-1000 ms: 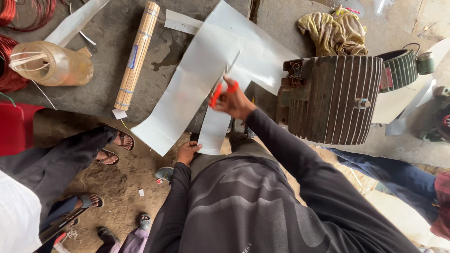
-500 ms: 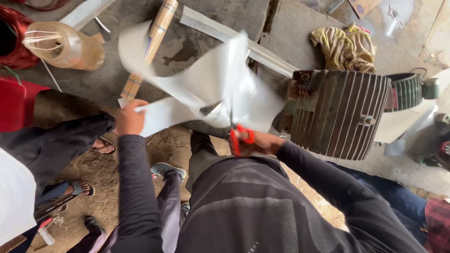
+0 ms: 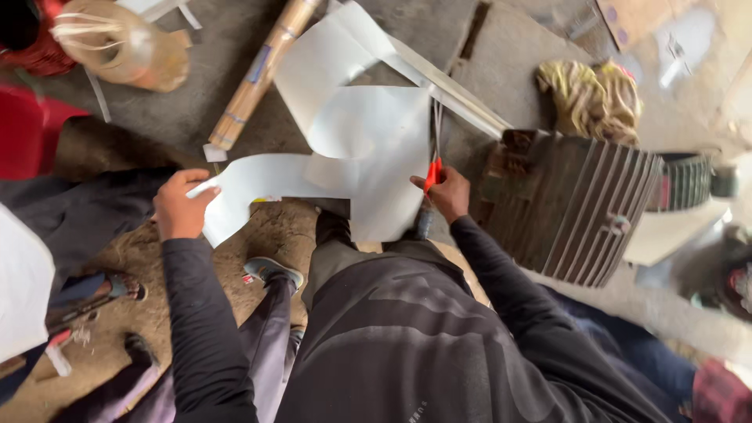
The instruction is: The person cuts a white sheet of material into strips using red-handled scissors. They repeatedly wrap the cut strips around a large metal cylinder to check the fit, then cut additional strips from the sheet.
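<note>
A big curled white sheet hangs in front of me over the floor. My left hand grips its left end, thumb on top. My right hand is closed on red-handled scissors, whose blades point away from me along the sheet's right edge. Both arms wear dark sleeves. My knees and a grey shoe show below the sheet.
A ribbed grey motor housing stands just right of the scissors. A cardboard roll and a plastic jug lie at the far left, a yellow rag at the far right. Another person's legs and sandals are at the left.
My left hand swung out left with the sheet's end. The sheet has unrolled and sagged lower. My right hand with the scissors rose toward the sheet's right edge.
</note>
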